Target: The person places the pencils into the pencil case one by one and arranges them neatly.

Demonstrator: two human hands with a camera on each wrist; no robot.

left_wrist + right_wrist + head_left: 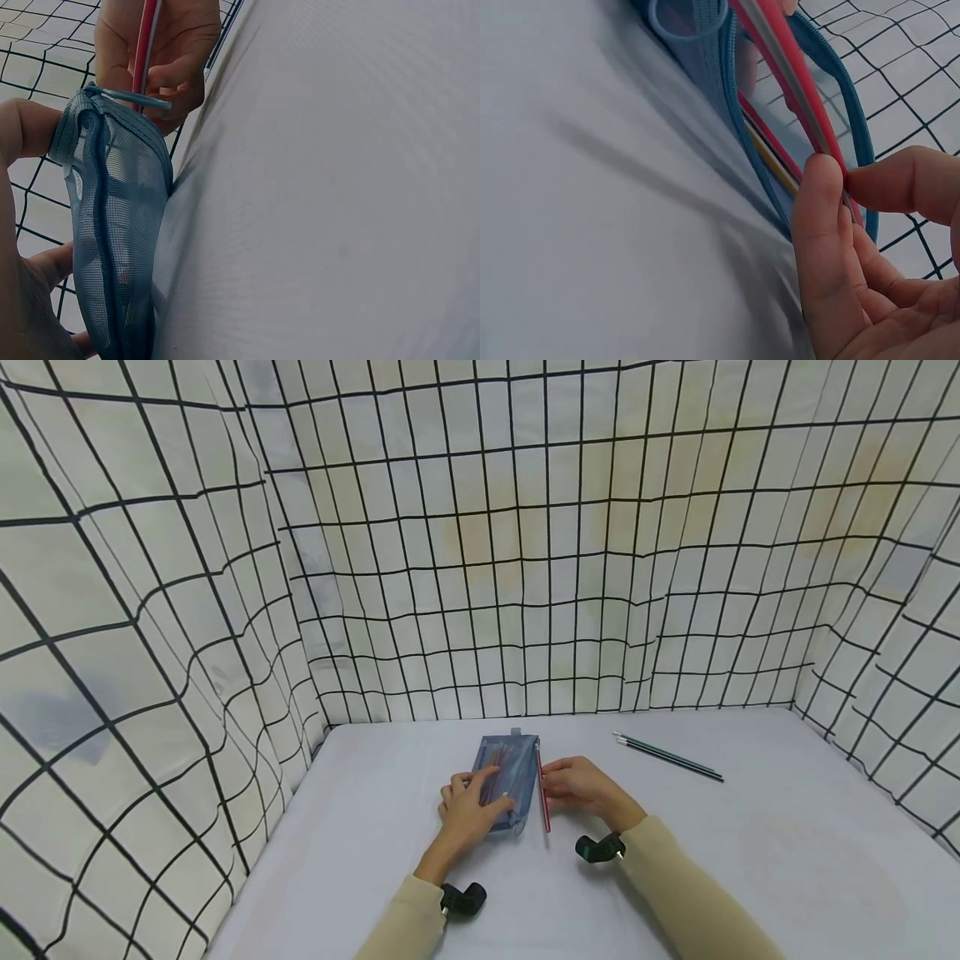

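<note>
A blue mesh zip pencil case lies on the table in the head view. My left hand holds it by its left side and near end, thumb and fingers spread apart on it. In the right wrist view its zipped mouth gapes, and a red pencil and a yellow one show inside. My right hand pinches a red pencil with a grey stripe between thumb and fingers. That pencil is alongside the case's right edge, at the open mouth. The case hides part of my left fingers in the left wrist view.
Two dark green pencils lie side by side on the white table, right of the hands. A black grid net over white sheeting stands behind the table and at both sides.
</note>
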